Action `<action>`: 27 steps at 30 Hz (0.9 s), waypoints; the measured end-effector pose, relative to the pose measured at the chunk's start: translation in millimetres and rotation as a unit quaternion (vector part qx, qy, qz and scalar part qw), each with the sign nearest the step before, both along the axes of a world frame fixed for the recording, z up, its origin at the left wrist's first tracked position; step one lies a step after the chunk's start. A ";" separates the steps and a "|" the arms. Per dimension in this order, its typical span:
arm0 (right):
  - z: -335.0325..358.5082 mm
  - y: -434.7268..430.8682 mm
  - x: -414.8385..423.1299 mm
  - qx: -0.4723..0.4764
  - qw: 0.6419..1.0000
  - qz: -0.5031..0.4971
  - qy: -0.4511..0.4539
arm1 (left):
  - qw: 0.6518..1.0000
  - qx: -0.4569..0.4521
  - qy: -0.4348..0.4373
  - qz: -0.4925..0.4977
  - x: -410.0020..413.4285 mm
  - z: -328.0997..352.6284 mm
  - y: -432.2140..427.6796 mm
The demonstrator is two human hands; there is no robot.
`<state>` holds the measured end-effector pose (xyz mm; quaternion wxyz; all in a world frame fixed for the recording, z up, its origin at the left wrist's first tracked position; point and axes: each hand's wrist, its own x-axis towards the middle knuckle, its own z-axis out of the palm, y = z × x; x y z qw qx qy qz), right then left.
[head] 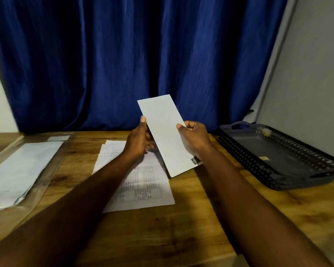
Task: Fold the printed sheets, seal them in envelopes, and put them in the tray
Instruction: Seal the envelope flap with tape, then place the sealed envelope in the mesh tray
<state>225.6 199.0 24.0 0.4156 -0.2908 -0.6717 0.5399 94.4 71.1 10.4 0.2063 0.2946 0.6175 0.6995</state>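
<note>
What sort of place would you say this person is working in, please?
Probably a home or small-office desk set up for mailing: on the brown wood-grain table lie printed white paper sheets, a clear plastic pack of white envelopes and a black perforated plastic tray.

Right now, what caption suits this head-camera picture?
Left hand and right hand hold a white envelope above printed sheets on a wooden table, dark tray at right.

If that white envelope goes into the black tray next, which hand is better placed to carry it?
Probably the right hand: it pinches the envelope, and the tray lies on its side; the left hand would have to cross over.
</note>
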 end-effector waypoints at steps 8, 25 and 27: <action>38.0 77.5 125.8 0.046 0.978 -0.187 -0.076 | 0.976 -0.051 0.197 -0.075 81.1 10.9 57.6; 4.1 219.8 257.1 0.096 0.824 -0.157 -0.536 | 0.924 -0.141 0.347 -0.073 187.5 -56.3 142.5; -2.0 231.5 255.6 0.079 0.795 -0.121 -0.589 | 0.919 -0.143 0.359 -0.077 185.7 -57.3 145.5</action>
